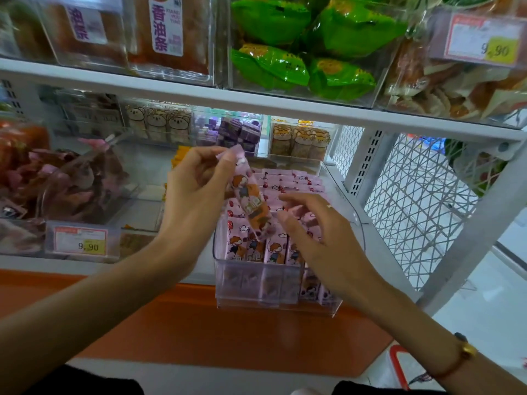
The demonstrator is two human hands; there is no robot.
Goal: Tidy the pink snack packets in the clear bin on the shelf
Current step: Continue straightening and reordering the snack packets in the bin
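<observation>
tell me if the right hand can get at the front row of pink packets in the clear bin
Probably yes. The right hand hovers open just above the front row of pink packets in the clear bin, whose top is open; nothing lies between.

We see a white shelf (199,276) with an orange front edge. Directly on it stand the clear bin (273,289) of pink packets (288,181), overhanging that edge, and neighbouring clear bins (85,212) carrying a price tag (81,241).

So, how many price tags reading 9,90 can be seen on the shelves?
2. One price tag fronts the lower-left bin; another price tag fronts the upper-right bin. Others may be hidden or out of frame.
</observation>
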